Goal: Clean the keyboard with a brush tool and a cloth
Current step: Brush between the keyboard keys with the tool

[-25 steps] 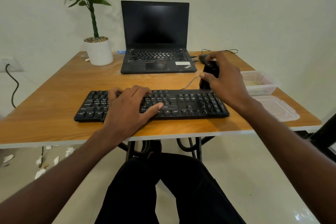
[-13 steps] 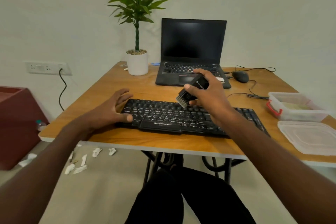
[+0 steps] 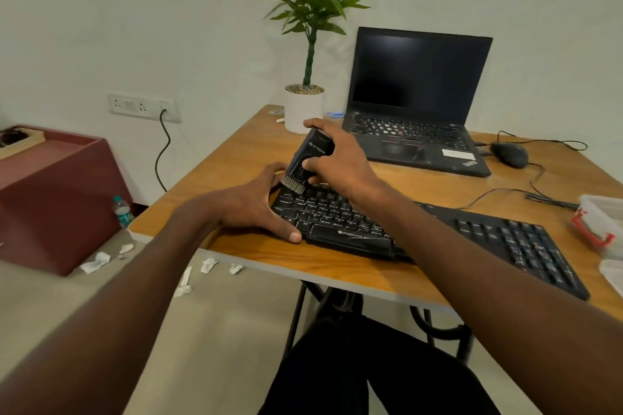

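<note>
White wall backs a wooden desk (image 3: 242,158), with a socket strip at ten o'clock and paper scraps on the floor below the desk's near edge. On the desk the black keyboard (image 3: 421,229) runs from the centre out toward four o'clock, its left end nearest the desk's left edge.

Gripped in the right hand (image 3: 340,158), fingers and thumb curled round its black body, the brush (image 3: 305,162) tilts so its pale bristles point down at the keyboard's far left corner, touching the top row or just above it; I cannot tell which. Spread wide, the left hand (image 3: 249,202) rests on the keyboard's left end, its thumb lying along the front edge and its fingers reaching the far edge, apparently steadying it.

Judging by this, the brushing looks to be at its very start: the bristles sit at one corner, and the long run of keys toward four o'clock looks untouched. No cloth is plainly in view, so the wiping step seems wholly ahead.

Behind, at one o'clock, stands an open laptop (image 3: 414,104), a potted plant (image 3: 308,44) at twelve, a mouse (image 3: 509,153) at two, and a plastic box (image 3: 603,222) at three.
</note>
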A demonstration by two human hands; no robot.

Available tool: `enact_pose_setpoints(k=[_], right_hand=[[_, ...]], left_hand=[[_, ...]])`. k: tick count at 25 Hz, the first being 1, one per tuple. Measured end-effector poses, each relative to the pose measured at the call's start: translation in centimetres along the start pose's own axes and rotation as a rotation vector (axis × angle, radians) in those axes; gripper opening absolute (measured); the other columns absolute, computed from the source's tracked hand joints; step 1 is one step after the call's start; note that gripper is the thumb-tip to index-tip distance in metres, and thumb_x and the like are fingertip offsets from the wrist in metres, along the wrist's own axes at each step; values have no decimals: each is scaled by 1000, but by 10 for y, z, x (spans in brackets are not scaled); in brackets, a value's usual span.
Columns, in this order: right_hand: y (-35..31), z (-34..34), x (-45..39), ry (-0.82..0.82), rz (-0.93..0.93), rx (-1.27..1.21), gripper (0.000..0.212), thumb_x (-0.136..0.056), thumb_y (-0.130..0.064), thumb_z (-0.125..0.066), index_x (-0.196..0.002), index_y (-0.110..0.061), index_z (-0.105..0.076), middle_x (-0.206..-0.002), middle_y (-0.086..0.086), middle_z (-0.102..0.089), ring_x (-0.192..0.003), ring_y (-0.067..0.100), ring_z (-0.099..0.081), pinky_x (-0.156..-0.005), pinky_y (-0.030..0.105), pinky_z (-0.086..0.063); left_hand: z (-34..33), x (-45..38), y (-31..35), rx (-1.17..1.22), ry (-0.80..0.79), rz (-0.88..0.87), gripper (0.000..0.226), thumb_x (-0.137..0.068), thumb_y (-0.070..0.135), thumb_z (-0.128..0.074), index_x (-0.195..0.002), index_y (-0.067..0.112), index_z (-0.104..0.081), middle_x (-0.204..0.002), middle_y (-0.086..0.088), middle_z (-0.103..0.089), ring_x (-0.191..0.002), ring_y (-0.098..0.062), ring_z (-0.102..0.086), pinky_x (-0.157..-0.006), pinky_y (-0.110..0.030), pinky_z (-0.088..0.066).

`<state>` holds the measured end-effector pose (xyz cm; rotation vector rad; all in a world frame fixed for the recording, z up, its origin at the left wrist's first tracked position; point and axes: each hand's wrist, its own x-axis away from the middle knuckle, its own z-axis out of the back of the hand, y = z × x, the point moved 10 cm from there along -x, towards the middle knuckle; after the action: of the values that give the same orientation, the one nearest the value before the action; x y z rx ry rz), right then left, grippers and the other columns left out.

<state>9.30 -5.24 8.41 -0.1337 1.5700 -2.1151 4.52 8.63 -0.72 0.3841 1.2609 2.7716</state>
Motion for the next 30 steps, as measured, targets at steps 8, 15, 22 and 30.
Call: enact_pose_setpoints(k=[8, 15, 22, 30], right_hand=[[-51, -30, -10, -181, 245, 666, 68, -82, -10, -71, -144, -35, -58, -140, 1, -60, -120, 21, -59, -90, 34, -57], [-52, -37, -2, -315, 320, 827, 57, -82, -8, -75, -132, -31, -61, -128, -1, -63, -113, 19, -58, -81, 29, -52], [-54, -42, 9, -351, 361, 888, 52, -85, -7, -71, -130, -30, -61, -123, -1, -64, -110, 18, -56, -82, 32, -50], [-50, -39, 11, -319, 324, 860, 58, -88, -10, -68, -140, -35, -57, -129, 0, -63, -112, 19, -59, -83, 30, -51]], left_hand=[[0, -3, 0, -17, 6, -21, 147, -45, 63, -102, -155, 52, -6, -162, 10, -35, -145, -17, -40, -122, -47, -38], [1, -4, -5, -45, 10, 4, 151, -39, 73, -99, -155, 54, -4, -168, 11, -28, -152, -21, -32, -124, -51, -34], [2, -4, -4, -75, 22, 5, 151, -40, 74, -99, -156, 52, -4, -168, 12, -28, -151, -20, -34, -124, -49, -35], [2, -5, -4, -59, 23, -16, 145, -41, 71, -100, -152, 53, -9, -162, 13, -35, -146, -17, -40, -122, -48, -38]])
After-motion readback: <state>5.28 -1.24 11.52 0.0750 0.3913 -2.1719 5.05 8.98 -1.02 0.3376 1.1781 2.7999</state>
